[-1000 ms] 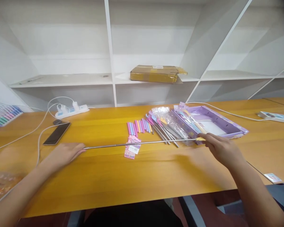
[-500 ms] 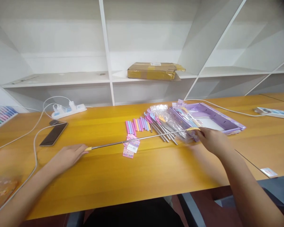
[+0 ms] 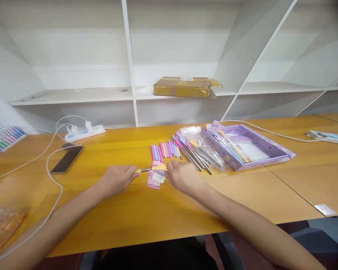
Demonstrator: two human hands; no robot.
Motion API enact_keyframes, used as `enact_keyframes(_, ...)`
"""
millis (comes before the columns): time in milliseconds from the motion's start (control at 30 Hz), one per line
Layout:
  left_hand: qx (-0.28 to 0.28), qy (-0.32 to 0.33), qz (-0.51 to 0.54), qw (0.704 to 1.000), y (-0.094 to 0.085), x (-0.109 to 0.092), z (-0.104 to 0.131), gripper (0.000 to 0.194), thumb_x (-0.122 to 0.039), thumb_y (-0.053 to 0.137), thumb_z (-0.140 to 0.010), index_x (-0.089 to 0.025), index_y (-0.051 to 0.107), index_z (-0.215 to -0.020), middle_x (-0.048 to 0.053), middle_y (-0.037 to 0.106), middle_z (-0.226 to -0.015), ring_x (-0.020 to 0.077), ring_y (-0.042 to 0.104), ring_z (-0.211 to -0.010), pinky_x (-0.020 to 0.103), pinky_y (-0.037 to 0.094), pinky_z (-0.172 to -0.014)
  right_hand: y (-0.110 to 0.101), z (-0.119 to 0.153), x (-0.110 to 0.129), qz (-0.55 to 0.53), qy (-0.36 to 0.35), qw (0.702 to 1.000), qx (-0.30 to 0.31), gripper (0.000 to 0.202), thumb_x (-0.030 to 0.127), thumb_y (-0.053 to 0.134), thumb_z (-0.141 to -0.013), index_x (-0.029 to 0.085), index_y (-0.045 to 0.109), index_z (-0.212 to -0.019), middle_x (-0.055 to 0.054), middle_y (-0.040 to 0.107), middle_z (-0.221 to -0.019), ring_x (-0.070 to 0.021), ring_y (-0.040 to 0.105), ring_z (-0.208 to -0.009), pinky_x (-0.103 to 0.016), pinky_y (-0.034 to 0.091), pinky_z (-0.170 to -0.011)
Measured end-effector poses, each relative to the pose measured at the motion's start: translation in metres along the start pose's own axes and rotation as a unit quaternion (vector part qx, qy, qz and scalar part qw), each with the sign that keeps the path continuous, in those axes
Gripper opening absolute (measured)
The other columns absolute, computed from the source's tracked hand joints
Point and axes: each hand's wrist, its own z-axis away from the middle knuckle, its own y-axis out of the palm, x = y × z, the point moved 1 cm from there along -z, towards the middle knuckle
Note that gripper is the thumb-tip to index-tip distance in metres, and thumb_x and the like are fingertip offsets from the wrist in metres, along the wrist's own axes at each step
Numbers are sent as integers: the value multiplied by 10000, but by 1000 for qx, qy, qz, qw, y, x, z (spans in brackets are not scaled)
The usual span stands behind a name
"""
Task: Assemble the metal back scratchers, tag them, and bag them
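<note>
My left hand [image 3: 116, 180] is closed round the yellow handle of a telescopic back scratcher [image 3: 159, 167], whose metal rod is collapsed short. At its yellow claw head, my right hand [image 3: 186, 176] has its fingers curled in against the tips. Under the scratcher lie pink printed cards [image 3: 154, 183], partly covered. Just behind them is a row of pink, blue, yellow and purple handle grips [image 3: 165, 150]. To the right of these, metal rods with coloured claw heads [image 3: 195, 159] lie in a bunch, close to my right hand.
A purple box [image 3: 266, 144] with packed scratchers in it stands at the right, beside clear plastic bags [image 3: 205, 142]. A phone [image 3: 67, 159] and a power strip [image 3: 86, 132] with white cables lie at the left. A taped carton [image 3: 183, 88] rests on the shelf.
The back scratcher's rod was stretched out long between my hands and is now collapsed. My right hand has moved left and my left hand right, so they are close together.
</note>
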Motion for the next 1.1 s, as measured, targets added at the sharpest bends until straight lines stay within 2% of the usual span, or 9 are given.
enact_keyframes(100,37,22,-8,999,3,-9,-8,490,-460,268,-1131,-188,624,-931,36,674,-739,151,585,-611,259,304,-547,4,1,24,-9,-29,999,33,240,176,477,-998,124,654,-845,-115,661,-777,-162,496,-561,-314,222,-565)
enact_keyframes(200,63,28,-8,998,6,-12,-4,459,-437,269,-1133,-189,606,-946,37,674,-754,163,596,-627,262,328,-558,3,4,20,-14,-40,999,1,222,283,511,-1025,142,643,-916,-96,667,-857,-182,543,-647,-319,253,-596)
enact_keyframes(333,68,35,0,997,10,-22,-1,384,-380,272,-1135,-195,575,-990,43,687,-813,181,629,-678,273,352,-568,-3,4,15,-11,-94,994,-54,115,164,501,-1009,157,604,-960,-81,653,-924,-186,548,-721,-323,282,-645)
enact_keyframes(600,116,-4,-37,993,5,-38,-15,335,-373,327,-1115,-183,585,-1016,49,695,-758,176,623,-567,262,320,-503,2,-7,20,-28,-171,984,-49,168,72,477,-996,157,620,-976,-55,655,-871,-182,550,-713,-320,306,-651)
enact_keyframes(733,156,-78,-57,983,2,-7,-7,340,-414,391,-1080,-189,628,-985,65,715,-739,214,654,-586,271,348,-519,10,8,-32,-45,-140,987,-68,257,33,478,-959,170,661,-1077,-47,690,-892,-171,595,-762,-287,352,-679)
enact_keyframes(833,156,-142,-18,977,-7,41,25,362,-363,368,-1059,-210,650,-892,64,734,-775,219,682,-651,292,405,-590,14,48,-110,-50,-63,993,-92,378,42,445,-956,195,688,-1202,-66,735,-934,-177,632,-783,-272,399,-703)
enact_keyframes(933,151,-142,50,977,-12,83,66,425,-442,377,-1050,-221,603,-765,41,708,-725,214,673,-669,309,433,-651,15,103,-183,-40,51,992,-104,365,120,445,-981,202,718,-1209,-120,768,-1021,-216,660,-804,-306,438,-718)
enact_keyframes(1000,150,-135,66,977,-10,96,86,423,-461,382,-1053,-231,593,-767,29,715,-750,221,683,-710,315,440,-683,15,133,-207,-27,121,988,-94,371,146,435,-980,209,731,-1193,-147,775,-1038,-238,680,-821,-320,445,-711)
enact_keyframes(1100,148,-133,73,977,-4,94,96,411,-467,382,-1056,-233,604,-800,45,719,-762,234,690,-709,323,435,-680,15,158,-210,-22,186,981,-52,383,147,451,-947,212,717,-1214,-175,771,-1123,-259,697,-832,-333,450,-697)
